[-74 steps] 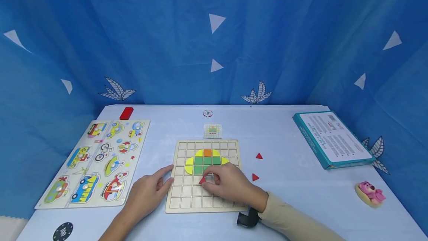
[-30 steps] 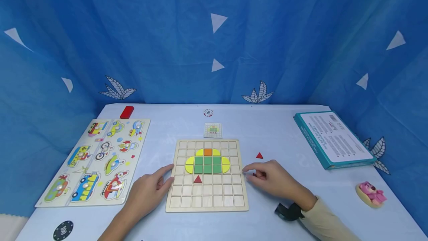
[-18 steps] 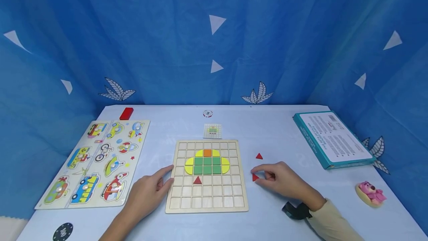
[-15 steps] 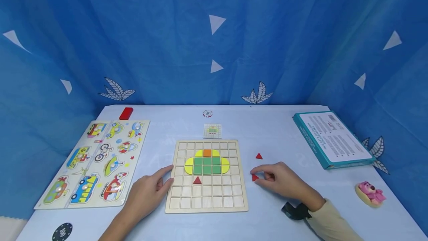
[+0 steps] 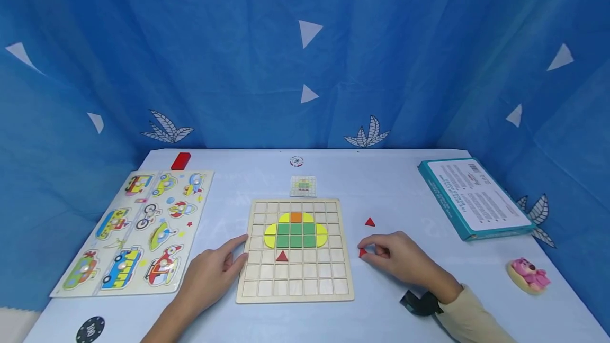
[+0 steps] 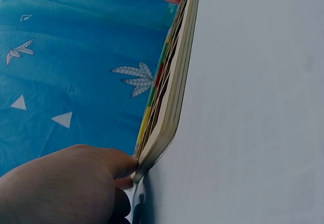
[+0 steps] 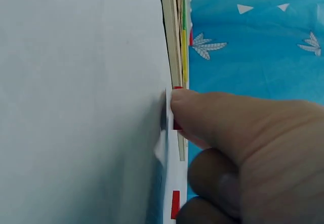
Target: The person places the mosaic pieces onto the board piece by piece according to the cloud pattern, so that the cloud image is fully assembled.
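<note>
In the head view a wooden grid board [image 5: 325,286] holds green squares [image 5: 296,228], an orange square [image 5: 296,217], several yellow rounded pieces [image 5: 322,235] and a red triangle [image 5: 282,256] below them. My left hand [image 5: 209,277] rests beside the board, index fingertip and thumb tip touching its left edge. Right of the board, my right hand [image 5: 400,258] pinches another red triangle [image 5: 362,253] between thumb and index finger, at the tabletop. The right wrist view shows that triangle's red edge [image 7: 177,124] under the thumb. A third triangle [image 5: 369,222] lies farther back.
Behind the board lie a small pattern card [image 5: 303,186] and a white-and-red chip [image 5: 296,161]. A vehicle puzzle board [image 5: 138,232], a red block [image 5: 181,161] and a black chip [image 5: 90,328] are at left. At right are a teal box [image 5: 476,197] and a pink bear figure [image 5: 529,276].
My right hand has left a red triangle on the board, moved right off it and taken a second one between thumb and index finger. The left hand stays at the board's edge.
</note>
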A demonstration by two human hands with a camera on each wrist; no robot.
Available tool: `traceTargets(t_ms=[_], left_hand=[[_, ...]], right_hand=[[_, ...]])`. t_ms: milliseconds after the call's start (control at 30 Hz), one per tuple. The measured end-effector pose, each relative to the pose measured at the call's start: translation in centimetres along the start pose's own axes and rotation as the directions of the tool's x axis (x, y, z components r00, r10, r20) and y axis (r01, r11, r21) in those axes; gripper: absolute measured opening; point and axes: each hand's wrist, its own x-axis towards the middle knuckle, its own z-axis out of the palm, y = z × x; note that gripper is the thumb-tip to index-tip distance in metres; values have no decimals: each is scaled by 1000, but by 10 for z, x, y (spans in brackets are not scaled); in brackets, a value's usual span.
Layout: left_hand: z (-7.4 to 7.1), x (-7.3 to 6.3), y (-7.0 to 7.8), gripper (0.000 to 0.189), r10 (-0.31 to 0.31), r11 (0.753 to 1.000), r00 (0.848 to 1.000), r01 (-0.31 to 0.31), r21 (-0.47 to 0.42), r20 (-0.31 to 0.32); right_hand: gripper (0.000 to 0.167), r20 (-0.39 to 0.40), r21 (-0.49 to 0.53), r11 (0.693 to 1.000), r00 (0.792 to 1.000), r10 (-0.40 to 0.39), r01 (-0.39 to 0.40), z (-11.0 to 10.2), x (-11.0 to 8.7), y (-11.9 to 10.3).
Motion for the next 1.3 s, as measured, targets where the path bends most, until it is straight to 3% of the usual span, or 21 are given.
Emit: traceTargets(t_ms=[267,767,1300], left_hand=[[0,1,2,39,6,1000,1000,-6,3,1],[1,0,3,39,-3,1000,1000,3,1,5],[0,1,3,39,-18,1000,1000,18,4,18]], right_hand=[[16,-44,-8,1000,999,14,-14,8,9,-19],[12,3,87,986,989,-146,145,62,54,-82],[14,-24,14,988,988,-151,151,73,66,-94]])
